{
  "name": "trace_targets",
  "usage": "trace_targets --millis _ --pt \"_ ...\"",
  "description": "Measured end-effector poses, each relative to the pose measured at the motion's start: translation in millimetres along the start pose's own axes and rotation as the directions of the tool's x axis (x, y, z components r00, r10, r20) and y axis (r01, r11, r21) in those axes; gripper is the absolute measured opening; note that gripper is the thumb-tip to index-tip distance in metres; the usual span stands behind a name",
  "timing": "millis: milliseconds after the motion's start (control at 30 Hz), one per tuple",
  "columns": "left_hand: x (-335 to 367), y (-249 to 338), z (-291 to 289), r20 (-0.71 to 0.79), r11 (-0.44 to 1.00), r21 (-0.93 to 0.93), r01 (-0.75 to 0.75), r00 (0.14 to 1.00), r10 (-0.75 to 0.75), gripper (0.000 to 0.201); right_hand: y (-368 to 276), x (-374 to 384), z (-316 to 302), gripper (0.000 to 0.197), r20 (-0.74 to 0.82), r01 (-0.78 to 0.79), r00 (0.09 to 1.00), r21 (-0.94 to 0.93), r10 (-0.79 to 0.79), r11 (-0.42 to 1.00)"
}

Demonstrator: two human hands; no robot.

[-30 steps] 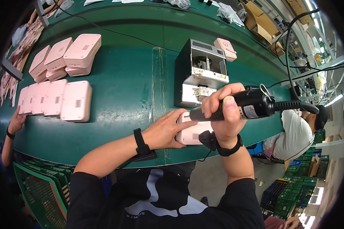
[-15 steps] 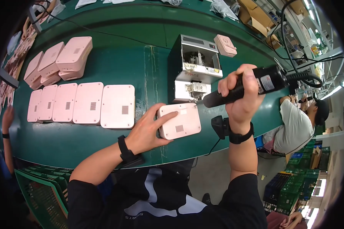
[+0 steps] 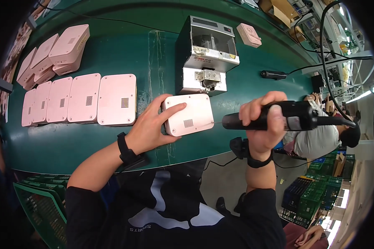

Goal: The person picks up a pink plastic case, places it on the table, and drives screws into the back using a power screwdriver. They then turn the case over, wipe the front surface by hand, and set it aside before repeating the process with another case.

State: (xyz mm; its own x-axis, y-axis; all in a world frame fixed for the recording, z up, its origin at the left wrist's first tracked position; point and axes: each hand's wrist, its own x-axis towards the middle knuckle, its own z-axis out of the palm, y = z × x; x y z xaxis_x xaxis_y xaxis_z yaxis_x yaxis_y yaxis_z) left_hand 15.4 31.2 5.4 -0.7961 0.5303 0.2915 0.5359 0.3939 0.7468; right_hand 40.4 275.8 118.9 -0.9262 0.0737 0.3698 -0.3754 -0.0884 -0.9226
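Left hand (image 3: 147, 126) clamped on the left end of the pink casing (image 3: 195, 110), index finger over its top; right hand (image 3: 264, 120) wrapped round the black electric screwdriver (image 3: 297, 114). Casing sits on the green tabletop (image 3: 116, 54), just in front of the screw machine (image 3: 207, 54). Bit is at the near right corner; can't tell if seated. I'd square it to the face, brace the casing against twist, press lightly, stop at snug
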Motion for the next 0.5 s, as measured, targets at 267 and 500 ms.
trace_targets --millis 267,500 --pt "0 -1 -2 -0.013 1.0 -0.004 0.005 1.0 -0.005 0.083 14 0 -2 0.024 -0.008 0.029 1.0 0.046 -0.029 0.998" --pt "-1 -2 -2 -0.012 1.0 -0.012 0.003 1.0 -0.003 0.083 5 13 10 0.025 0.035 0.035 0.999 0.029 -0.036 0.999"
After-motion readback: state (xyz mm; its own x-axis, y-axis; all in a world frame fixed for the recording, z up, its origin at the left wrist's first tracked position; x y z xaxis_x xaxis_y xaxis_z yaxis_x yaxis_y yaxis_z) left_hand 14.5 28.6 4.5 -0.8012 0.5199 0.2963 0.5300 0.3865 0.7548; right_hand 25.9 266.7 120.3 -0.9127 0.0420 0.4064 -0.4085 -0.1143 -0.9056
